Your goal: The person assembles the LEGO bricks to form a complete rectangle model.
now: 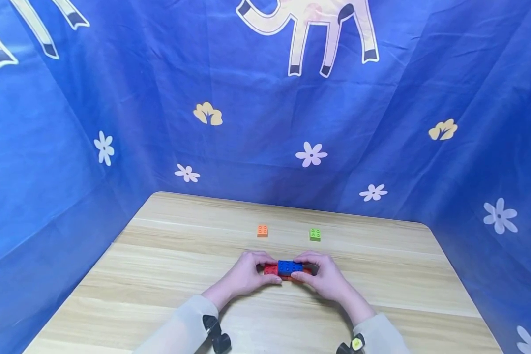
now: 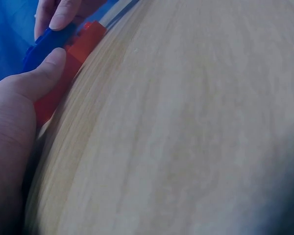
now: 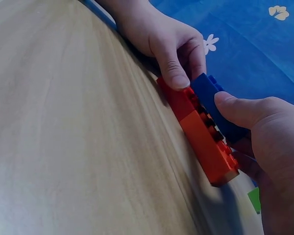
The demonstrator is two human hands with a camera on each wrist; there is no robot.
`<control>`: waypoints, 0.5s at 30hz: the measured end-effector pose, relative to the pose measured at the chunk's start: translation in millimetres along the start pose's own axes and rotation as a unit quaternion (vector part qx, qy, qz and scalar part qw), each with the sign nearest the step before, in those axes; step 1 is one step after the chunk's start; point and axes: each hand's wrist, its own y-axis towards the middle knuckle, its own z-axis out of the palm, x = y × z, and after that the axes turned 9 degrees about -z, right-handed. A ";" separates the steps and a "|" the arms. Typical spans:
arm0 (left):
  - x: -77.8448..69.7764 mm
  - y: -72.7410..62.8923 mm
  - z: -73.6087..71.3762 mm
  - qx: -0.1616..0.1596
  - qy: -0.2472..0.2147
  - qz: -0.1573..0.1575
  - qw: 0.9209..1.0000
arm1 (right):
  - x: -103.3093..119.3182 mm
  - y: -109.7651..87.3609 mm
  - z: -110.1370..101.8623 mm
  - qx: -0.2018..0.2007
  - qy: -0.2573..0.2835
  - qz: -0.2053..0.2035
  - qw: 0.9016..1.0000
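Observation:
My left hand [image 1: 248,273] pinches a red brick [image 3: 174,99] at its left end, thumb on the near side. End to end with it lies an orange-red brick [image 3: 206,147], low over the wooden table. Between the thumb and fingers of my right hand [image 1: 325,278] is a long blue brick [image 1: 290,267]. The blue brick sits above the studs of the two lower bricks, across where they meet. In the right wrist view, studs show in a gap beneath it, so it looks not pressed flush. My right fingers partly hide the orange-red brick's right end in the head view.
Farther back on the wooden table [image 1: 168,275] lie a small orange brick [image 1: 262,231] and a small lime-green brick [image 1: 315,235], apart from each other. A blue cloth [image 1: 256,162] printed with flowers and animals hangs around the table's back and sides.

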 end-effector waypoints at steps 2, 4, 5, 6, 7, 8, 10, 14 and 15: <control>0.2 0.2 0.0 0.000 -0.002 -0.002 1.000 | -1.3 -0.7 0.9 0.002 0.001 -0.002 1.000; 0.1 0.4 0.0 0.001 -0.003 -0.004 1.000 | -2.6 -1.2 1.7 0.002 0.001 -0.004 1.000; 0.3 0.4 0.1 0.001 -0.004 -0.006 1.000 | -3.2 -1.5 2.1 0.002 0.002 -0.005 1.000; 0.4 0.5 0.2 0.001 -0.004 -0.007 1.000 | -3.8 -1.7 2.4 0.002 0.002 -0.005 1.000; 0.7 0.5 0.3 0.000 -0.004 -0.007 1.000 | -4.0 -1.7 2.6 0.002 0.002 -0.004 1.000; 0.9 0.6 0.4 0.000 -0.003 -0.006 1.000 | -4.1 -1.6 2.9 0.002 0.002 -0.003 1.000; 1.3 0.6 0.6 0.000 -0.001 -0.004 1.000 | -4.3 -1.2 3.3 0.003 0.001 -0.001 1.000; 1.5 0.4 0.7 -0.002 0.003 -0.002 1.000 | -4.5 -0.8 4.0 0.009 -0.014 -0.014 1.000; 1.3 0.4 0.6 -0.002 0.003 -0.003 1.000 | -4.7 -0.9 4.1 0.011 -0.020 -0.021 1.000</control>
